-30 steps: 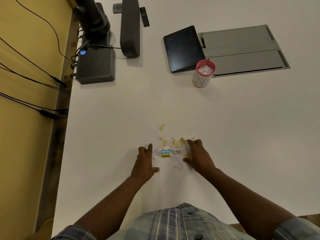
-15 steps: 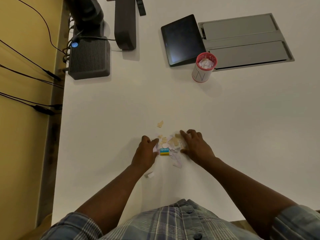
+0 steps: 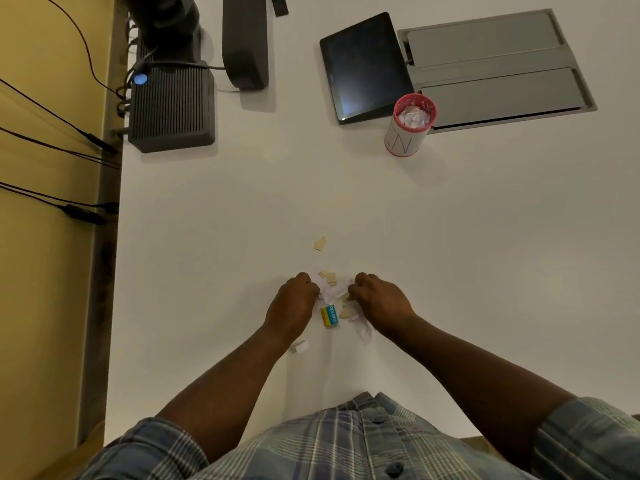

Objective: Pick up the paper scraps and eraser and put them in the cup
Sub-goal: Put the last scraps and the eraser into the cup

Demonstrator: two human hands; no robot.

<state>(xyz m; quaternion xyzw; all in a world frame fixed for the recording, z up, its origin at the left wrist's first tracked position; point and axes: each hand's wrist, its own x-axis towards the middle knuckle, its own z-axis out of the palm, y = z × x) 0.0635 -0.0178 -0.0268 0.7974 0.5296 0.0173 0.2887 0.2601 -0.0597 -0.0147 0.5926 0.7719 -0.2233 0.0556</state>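
Note:
A small pile of white and tan paper scraps [image 3: 331, 287] lies on the white table [image 3: 485, 254] between my hands. My left hand [image 3: 292, 304] and my right hand [image 3: 377, 299] are curled into fists that pinch the scraps from both sides. The blue and yellow eraser [image 3: 329, 315] lies just below the pile, between my wrists, touched by neither hand. One tan scrap [image 3: 320, 243] sits alone farther up, and a white scrap [image 3: 301, 346] lies by my left wrist. The red-rimmed white cup [image 3: 408, 128], with paper inside, stands far up and to the right.
A dark tablet [image 3: 363, 64] and a grey recessed cable hatch [image 3: 498, 67] lie behind the cup. A ribbed dark box [image 3: 171, 107] and a dark stand [image 3: 244, 39] sit at the back left. Cables [image 3: 52, 140] hang past the table's left edge.
Both hands have drawn inward and curled from flat to fists, bunching the scraps together. The eraser has turned from lying sideways to lengthwise. The view shifted slightly.

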